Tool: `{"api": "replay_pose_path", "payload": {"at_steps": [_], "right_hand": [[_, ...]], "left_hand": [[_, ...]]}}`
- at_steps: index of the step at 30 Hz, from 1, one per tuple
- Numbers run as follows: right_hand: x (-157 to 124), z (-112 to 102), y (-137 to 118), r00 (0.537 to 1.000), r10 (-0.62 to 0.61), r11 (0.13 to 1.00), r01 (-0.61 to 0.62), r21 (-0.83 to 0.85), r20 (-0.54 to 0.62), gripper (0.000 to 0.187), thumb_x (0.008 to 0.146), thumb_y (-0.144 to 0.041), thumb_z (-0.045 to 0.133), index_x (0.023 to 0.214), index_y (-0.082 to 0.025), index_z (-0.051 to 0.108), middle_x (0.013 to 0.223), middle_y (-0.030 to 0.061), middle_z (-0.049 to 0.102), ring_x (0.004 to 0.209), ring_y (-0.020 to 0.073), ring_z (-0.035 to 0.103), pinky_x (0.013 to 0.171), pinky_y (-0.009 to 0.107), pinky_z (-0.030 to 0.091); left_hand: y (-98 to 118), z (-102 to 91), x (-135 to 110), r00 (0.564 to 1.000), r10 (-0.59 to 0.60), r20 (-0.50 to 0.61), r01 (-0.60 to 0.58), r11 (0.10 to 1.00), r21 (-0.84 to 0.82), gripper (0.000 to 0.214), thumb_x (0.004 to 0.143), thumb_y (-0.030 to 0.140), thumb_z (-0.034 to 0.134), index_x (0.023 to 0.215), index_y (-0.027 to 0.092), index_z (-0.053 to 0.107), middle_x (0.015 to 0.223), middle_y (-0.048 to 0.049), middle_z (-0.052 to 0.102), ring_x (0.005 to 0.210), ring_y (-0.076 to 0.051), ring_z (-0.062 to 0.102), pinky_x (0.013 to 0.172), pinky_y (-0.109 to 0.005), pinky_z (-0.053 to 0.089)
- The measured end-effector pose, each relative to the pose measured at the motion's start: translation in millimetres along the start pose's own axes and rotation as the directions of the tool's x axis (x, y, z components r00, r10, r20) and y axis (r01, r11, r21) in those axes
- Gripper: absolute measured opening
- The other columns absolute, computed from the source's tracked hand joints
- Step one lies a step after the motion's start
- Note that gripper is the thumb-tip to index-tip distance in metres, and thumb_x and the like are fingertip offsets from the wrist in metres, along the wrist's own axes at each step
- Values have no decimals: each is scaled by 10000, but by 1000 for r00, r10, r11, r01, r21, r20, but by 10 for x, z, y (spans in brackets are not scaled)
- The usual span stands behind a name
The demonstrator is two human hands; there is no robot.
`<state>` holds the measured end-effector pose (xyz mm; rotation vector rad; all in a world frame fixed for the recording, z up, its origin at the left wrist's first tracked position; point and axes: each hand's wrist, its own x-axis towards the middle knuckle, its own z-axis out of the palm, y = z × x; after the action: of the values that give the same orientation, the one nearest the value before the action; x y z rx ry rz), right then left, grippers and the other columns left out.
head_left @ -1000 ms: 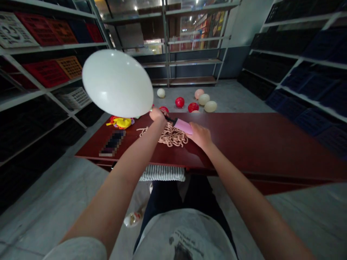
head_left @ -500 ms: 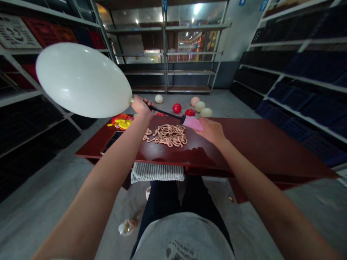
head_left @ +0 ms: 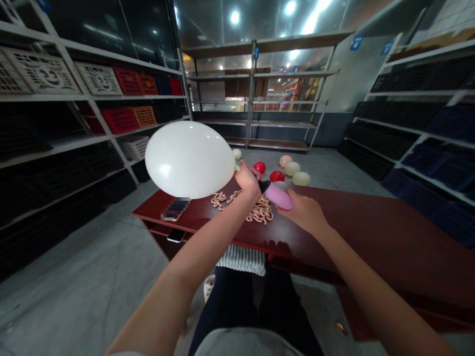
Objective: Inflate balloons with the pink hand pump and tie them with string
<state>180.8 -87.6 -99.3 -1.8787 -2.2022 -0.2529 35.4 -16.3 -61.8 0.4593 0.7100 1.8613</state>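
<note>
My left hand [head_left: 246, 179] is pinched round the neck of a big inflated white balloon [head_left: 189, 159], holding it on the black nozzle of a pink hand pump [head_left: 278, 196]. The balloon floats up and to the left of that hand, above the dark red table [head_left: 371, 232]. My right hand [head_left: 302, 212] is wrapped round the pink pump body, just right of the left hand. Below both hands a heap of limp pale uninflated balloons [head_left: 260, 210] lies on the tabletop.
A phone [head_left: 175, 209] lies on the table's left end. Several inflated red, white and peach balloons [head_left: 293, 170] sit on the grey floor beyond the table. Metal shelving with crates lines both sides and the back. A ribbed white cushion [head_left: 243, 258] shows under the table edge.
The pump has been pushed in, my right hand now close to my left. The balloon has swung back to the right, nearer centre. My head has tilted up, showing more shelving.
</note>
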Motion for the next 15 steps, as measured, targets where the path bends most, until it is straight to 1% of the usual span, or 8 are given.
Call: {"api": "replay_pose_path", "payload": {"at_steps": [3,6,8,11,15], "right_hand": [[-6,14,-14,1000,0,1000,1,-25,31,420,854,-596,543,1064,-232,554,989,104,732,868,267,703,664,311,421],[35,58,-4,999,-24,998,26,-57,42,469,844,-667,508,1051,-248,544,993,91,735,880,283,710,663,318,439],[76,92,12,997,-36,997,40,-62,65,500,835,-693,498,1072,-255,542,1004,90,735,894,299,710,668,330,452],[119,144,64,990,-51,998,56,-35,129,546,824,-717,491,1121,-262,549,1067,100,727,913,315,708,682,348,467],[101,222,212,978,-83,997,81,20,189,572,837,-678,505,1218,-253,543,1136,119,712,964,334,697,725,368,475]], "left_hand": [[10,-67,57,998,-58,13,58,998,-9,379,972,339,393,631,223,275,436,67,284,323,-83,306,396,-243,266],[49,-133,159,996,-87,-11,86,996,-34,376,964,355,415,644,224,267,441,72,278,322,-82,299,400,-243,256],[84,-179,235,996,-83,-34,82,996,-32,349,952,318,417,646,225,277,443,70,289,321,-86,300,401,-246,262],[168,-263,356,996,-63,-66,63,998,-6,292,918,234,405,648,224,294,450,64,311,325,-95,316,400,-247,272],[334,-424,522,993,-60,-102,60,998,1,265,893,188,388,657,225,273,447,66,302,327,-94,309,406,-253,257]]}}
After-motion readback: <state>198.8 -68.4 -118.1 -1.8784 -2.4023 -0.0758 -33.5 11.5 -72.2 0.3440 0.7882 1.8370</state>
